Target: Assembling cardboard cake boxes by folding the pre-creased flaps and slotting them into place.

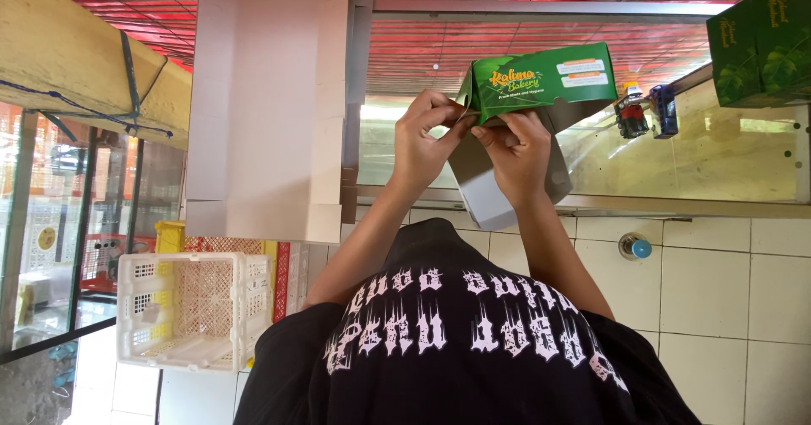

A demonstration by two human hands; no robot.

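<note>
So the view here is flipped upside down: white tiled surface (718, 307) along the bottom and right, a red slatted ceiling (524, 45) at the top, and a glass display pane (701, 159) running across the middle. Off to the left there's a white plastic lattice crate (190, 307) with a yellow one tucked behind it, plus a big pale cardboard-coloured pillar (266, 95).

The main thing is a green printed cardboard bakery box with a grey unprinted inside (541, 83), half folded, held right between both hands just in front of the person's black printed t-shirt (456, 349). Its long axis runs left to right across the view, tilting slightly toward the far right corner, and the grey flap hangs below the green panel.

The left hand (427, 142) is curled, pinching the box's near-left edge with fingertips. The right hand (519, 150) is closed around the flap at the lower middle, thumb pressed on the fold. Both are touching the box and each other, pretty much equally close.

More green boxes (760, 36) are stacked in the top right corner, well apart from the hands.
</note>
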